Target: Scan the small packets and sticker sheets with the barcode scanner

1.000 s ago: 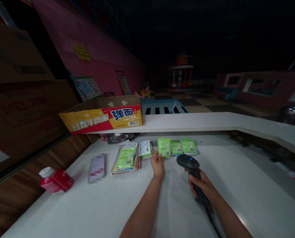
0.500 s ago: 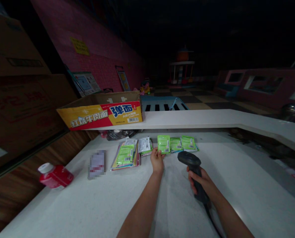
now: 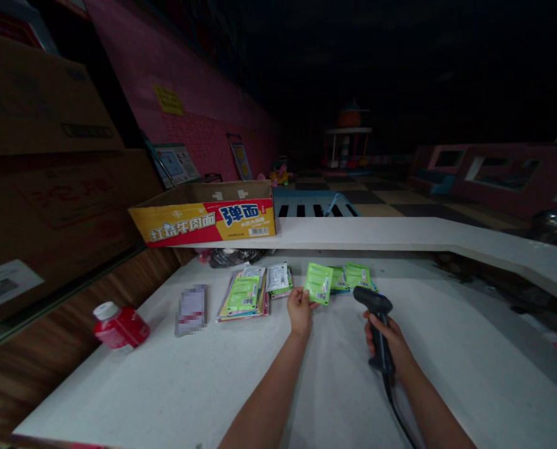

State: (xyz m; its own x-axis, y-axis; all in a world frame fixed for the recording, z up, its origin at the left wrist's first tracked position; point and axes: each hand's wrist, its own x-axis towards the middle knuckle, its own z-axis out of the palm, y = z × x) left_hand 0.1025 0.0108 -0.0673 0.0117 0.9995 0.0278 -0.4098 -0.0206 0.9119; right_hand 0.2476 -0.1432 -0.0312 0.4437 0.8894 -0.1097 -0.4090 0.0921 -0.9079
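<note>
My left hand point(image 3: 300, 310) pinches the lower left edge of a bright green packet point(image 3: 318, 283), held tilted above the white counter point(image 3: 241, 386). Wrapped around the handle of a black barcode scanner point(image 3: 377, 330) is my right hand point(image 3: 393, 343); the scanner's head points left toward the packets. Behind the held packet lie more green packets point(image 3: 357, 275). A silver-grey packet point(image 3: 277, 276) rests on a green one just left of my left hand. Farther left, a green packet point(image 3: 244, 293) tops a stack of flat colourful packets.
A yellow and red noodle carton point(image 3: 203, 221) stands on the raised white ledge point(image 3: 362, 234). To the left are a red bottle point(image 3: 121, 327) with a white cap and a blurred-out flat object point(image 3: 191, 310). Large cardboard boxes point(image 3: 58, 206) rise at the left. The scanner's cord point(image 3: 395, 408) trails toward me.
The green packet in my left hand has come nearer to me and tilted. The scanner in my right hand has shifted slightly right. The whole view has turned a little left.
</note>
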